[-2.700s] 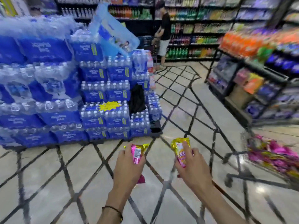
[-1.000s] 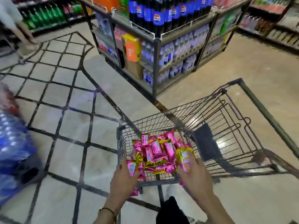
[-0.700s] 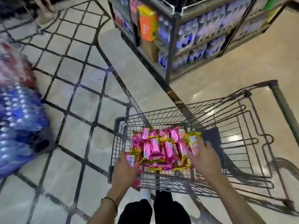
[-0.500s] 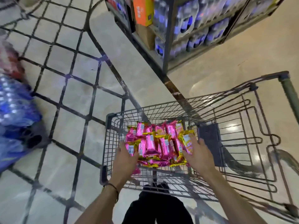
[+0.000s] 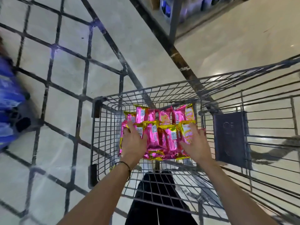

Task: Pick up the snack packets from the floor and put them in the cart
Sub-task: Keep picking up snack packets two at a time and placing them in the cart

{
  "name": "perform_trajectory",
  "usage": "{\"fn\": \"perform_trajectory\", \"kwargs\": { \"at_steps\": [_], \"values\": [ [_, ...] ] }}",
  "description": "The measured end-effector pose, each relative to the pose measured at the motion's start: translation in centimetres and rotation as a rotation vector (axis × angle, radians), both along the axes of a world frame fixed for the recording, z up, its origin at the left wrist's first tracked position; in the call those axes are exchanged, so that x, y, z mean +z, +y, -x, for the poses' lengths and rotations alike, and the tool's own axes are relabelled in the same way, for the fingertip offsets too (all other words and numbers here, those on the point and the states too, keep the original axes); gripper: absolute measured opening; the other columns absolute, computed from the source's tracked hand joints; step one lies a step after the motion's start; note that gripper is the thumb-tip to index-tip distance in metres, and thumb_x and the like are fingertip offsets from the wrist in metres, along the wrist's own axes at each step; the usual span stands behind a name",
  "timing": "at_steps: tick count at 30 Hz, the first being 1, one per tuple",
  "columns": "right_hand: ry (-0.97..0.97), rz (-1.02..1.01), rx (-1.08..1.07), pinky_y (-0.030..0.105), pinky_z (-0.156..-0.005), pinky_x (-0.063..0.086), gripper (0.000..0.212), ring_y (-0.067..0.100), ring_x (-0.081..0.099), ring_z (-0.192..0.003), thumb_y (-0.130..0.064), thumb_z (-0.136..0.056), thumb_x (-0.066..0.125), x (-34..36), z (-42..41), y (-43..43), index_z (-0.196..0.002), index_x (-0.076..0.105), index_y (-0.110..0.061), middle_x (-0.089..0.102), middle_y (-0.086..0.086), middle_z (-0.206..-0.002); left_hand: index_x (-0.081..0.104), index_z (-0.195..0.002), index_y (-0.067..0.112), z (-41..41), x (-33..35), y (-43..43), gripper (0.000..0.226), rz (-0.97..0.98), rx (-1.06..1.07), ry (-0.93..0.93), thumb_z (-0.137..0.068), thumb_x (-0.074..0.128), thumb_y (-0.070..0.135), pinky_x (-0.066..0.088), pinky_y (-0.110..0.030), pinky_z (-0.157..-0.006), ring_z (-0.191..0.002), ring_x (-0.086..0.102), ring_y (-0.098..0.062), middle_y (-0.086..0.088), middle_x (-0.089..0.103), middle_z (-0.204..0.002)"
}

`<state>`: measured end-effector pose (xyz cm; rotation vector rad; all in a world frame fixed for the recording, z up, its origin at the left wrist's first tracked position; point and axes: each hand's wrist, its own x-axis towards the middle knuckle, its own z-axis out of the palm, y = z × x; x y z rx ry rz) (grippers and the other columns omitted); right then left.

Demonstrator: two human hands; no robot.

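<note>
In the cart (image 5: 97, 109), the packets (image 5: 159, 137) lie piled on the wire floor, with the left hand (image 5: 132, 143) spread flat on them and the right hand (image 5: 194, 143) open, fingers touching a yellow one. They look light, crinkly and slick, best pinched by a crimped end.

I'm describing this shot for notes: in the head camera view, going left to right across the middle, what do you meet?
Blue water packs → cart's left wall → left hand → pink snack packets → right hand → dark seat flap.
</note>
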<state>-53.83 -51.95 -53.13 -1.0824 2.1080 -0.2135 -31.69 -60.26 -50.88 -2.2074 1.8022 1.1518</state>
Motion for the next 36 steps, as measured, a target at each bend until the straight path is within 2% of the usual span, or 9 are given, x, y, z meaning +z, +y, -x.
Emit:
{"fn": "perform_trajectory", "kwargs": {
  "at_steps": [4, 7, 10, 12, 17, 21, 29, 34, 36],
  "values": [
    [0.033, 0.017, -0.07, 0.042, -0.092, 0.046, 0.085, 0.039, 0.052, -0.114, -0.029, -0.084, 0.075, -3.0, -1.0, -0.4, -0.153, 0.025, -0.021, 0.046, 0.021, -0.129, -0.001, -0.158, 0.005, 0.2, -3.3, 0.2, 0.095, -0.037, 0.002, -0.049, -0.095, 0.062, 0.039, 0.038, -0.056, -0.11, -0.139, 0.033, -0.048, -0.03, 0.026, -0.154],
    [0.058, 0.017, -0.066, 0.04, -0.091, 0.043, 0.08, 0.038, 0.051, -0.115, -0.028, -0.087, 0.072, -4.3, -1.1, -0.2, -0.153, 0.027, -0.018, 0.048, 0.022, -0.127, -0.003, -0.158, 0.006, 0.4, -4.6, 0.6, 0.094, -0.04, 0.007, -0.07, -0.097, 0.061, 0.037, 0.028, -0.054, -0.115, -0.145, 0.023, -0.047, -0.03, 0.02, -0.158],
    [0.052, -0.017, -0.052, 0.045, -0.098, 0.041, 0.079, 0.041, 0.045, -0.121, -0.03, -0.089, 0.07, -5.4, -1.0, 0.3, -0.154, 0.026, -0.019, 0.047, 0.024, -0.13, 0.0, -0.158, 0.007, 0.3, -5.1, 0.9, 0.091, -0.007, 0.013, -0.09, -0.097, 0.06, 0.037, 0.028, -0.053, -0.115, -0.143, 0.025, -0.046, -0.029, 0.025, -0.155],
    [0.048, -0.049, -0.049, 0.05, -0.103, 0.04, 0.08, 0.042, 0.04, -0.127, -0.032, -0.09, 0.068, -5.7, -1.0, 0.6, -0.154, 0.023, -0.022, 0.043, 0.023, -0.136, 0.002, -0.158, 0.008, 0.2, -5.2, 1.1, 0.09, 0.007, 0.017, -0.094, -0.096, 0.061, 0.037, 0.033, -0.054, -0.113, -0.139, 0.031, -0.047, -0.029, 0.028, -0.153],
    [0.038, -0.052, -0.039, 0.055, -0.106, 0.041, 0.081, 0.043, 0.034, -0.134, -0.034, -0.091, 0.065, -4.6, -1.5, 1.2, -0.156, 0.017, -0.025, 0.039, 0.021, -0.142, 0.01, -0.157, 0.01, -0.3, -3.8, 1.4, 0.082, 0.026, 0.001, -0.087, -0.097, 0.06, 0.035, 0.039, -0.051, -0.107, -0.135, 0.036, -0.043, -0.024, 0.032, -0.151],
    [0.083, -0.025, -0.005, 0.049, -0.101, 0.041, 0.074, 0.038, 0.039, -0.126, -0.031, -0.091, 0.063, -2.4, -1.5, 1.7, -0.153, 0.025, -0.021, 0.045, 0.02, -0.136, 0.019, -0.153, 0.011, -1.1, -2.2, 1.8, 0.073, 0.042, -0.052, -0.079, -0.097, 0.058, 0.034, 0.038, -0.053, -0.11, -0.135, 0.036, -0.043, -0.025, 0.03, -0.152],
    [0.155, 0.006, 0.1, 0.053, -0.112, 0.037, 0.062, 0.037, 0.032, -0.139, -0.04, -0.098, 0.051, 4.2, -2.0, 2.2, -0.152, 0.026, -0.023, 0.035, 0.016, -0.152, 0.033, -0.145, 0.01, -2.5, 3.4, 2.8, 0.059, 0.028, -0.226, -0.102, -0.097, 0.055, 0.036, 0.039, -0.052, -0.11, -0.135, 0.038, -0.038, -0.021, 0.04, -0.144],
    [0.239, 0.059, 0.3, 0.048, -0.12, 0.024, 0.062, 0.036, 0.02, -0.147, -0.044, -0.102, 0.04, 10.3, -3.6, 1.7, -0.157, 0.019, -0.021, 0.026, 0.017, -0.159, 0.032, -0.149, 0.012, -4.5, 8.8, 3.0, 0.058, 0.062, -0.338, -0.101, -0.1, 0.048, 0.037, 0.036, -0.055, -0.112, -0.138, 0.035, -0.039, -0.019, 0.038, -0.15],
    [0.269, 0.103, 0.383, 0.046, -0.12, 0.021, 0.062, 0.035, 0.022, -0.147, -0.043, -0.103, 0.04, 12.8, -4.4, 1.5, -0.157, 0.021, -0.019, 0.028, 0.017, -0.158, 0.037, -0.143, 0.012, -5.7, 11.2, 3.0, 0.052, 0.12, -0.373, -0.104, -0.1, 0.048, 0.039, 0.039, -0.054, -0.108, -0.132, 0.04, -0.037, -0.017, 0.043, -0.144]
  ]
}}
